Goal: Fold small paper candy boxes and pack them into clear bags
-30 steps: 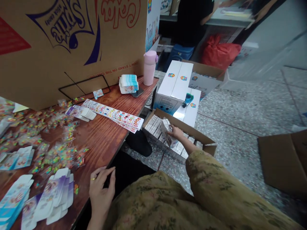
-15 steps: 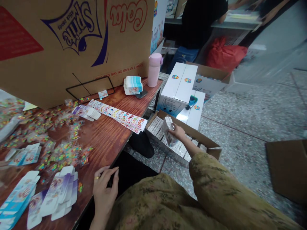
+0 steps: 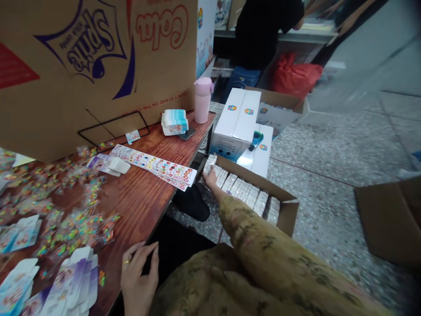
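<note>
My right hand [image 3: 211,177] reaches into an open carton [image 3: 289,215] on the floor beside the table. Its fingers are closed on a clear-wrapped pack of small white boxes [image 3: 209,162] at the carton's left end. Rows of similar wrapped packs [image 3: 245,191] fill the carton. My left hand [image 3: 140,270] rests at the table edge by my lap, loosely curved, thumb and forefinger slightly apart, holding nothing. Nearest to it on the table lie flat purple-and-white printed boxes [image 3: 74,281]. Small clear bags of colourful candy [image 3: 72,219] are scattered beyond them.
A large brown carton [image 3: 98,92] stands along the table's back. Sticker strips [image 3: 154,164], a pink bottle [image 3: 203,100] and a stack of blue-white boxes [image 3: 175,122] are on the table. White cartons [image 3: 235,118] with a tape dispenser [image 3: 256,139] stand on the floor. People are at the back.
My right hand has moved left with the wrapped pack, from above the carton's middle to its left end. The view has shifted slightly. My left hand stays much the same.
</note>
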`<state>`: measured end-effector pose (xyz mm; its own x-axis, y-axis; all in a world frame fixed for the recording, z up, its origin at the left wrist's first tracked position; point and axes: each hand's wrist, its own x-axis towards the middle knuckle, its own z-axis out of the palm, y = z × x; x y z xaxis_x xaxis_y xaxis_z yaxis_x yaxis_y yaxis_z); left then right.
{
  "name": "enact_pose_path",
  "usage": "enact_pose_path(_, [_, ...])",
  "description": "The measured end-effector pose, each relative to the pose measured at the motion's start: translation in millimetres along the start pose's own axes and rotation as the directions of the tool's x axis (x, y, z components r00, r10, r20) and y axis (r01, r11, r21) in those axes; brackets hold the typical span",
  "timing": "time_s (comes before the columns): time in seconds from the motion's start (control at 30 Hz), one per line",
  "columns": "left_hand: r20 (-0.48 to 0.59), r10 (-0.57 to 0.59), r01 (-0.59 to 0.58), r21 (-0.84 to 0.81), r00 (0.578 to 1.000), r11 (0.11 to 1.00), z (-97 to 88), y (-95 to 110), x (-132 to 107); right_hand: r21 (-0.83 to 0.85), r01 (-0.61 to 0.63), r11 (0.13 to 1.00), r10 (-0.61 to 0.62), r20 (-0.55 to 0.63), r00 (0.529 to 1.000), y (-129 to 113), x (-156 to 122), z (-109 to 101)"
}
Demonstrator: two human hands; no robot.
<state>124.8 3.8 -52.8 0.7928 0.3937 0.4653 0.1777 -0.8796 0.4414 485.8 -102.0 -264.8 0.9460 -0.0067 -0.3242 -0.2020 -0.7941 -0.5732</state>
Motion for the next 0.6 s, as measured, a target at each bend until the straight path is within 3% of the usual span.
enact_pose_path(0.1, [0.008, 0.016, -0.016, 0.010, 1.000, 1.000, 0.2, 0, 3, 0.057, -0.020, 0.998, 0.021, -0.009, 1.000, 0, 3, 13])
enact_pose_path(0.23, [-0.003, 0.010, -0.010, 0.016, 1.000, 1.000, -0.2, 4, 8, 0.123, -0.012, 0.992, 0.017, -0.043, 0.999, 7, 2, 13])
enact_pose_path(0.43, [-0.007, -0.007, 0.007, -0.001, 1.000, 1.000, -0.8, 3, 8, 0.197, 0.009, 0.980, 0.024, -0.164, 0.986, 23, -17, 0])
enact_pose_path(0.6, [-0.029, -0.080, 0.079, -0.034, 0.996, 0.996, 1.0, 1, 2, 0.267, 0.019, 0.964, 0.038, -0.205, 0.978, 30, -47, -24])
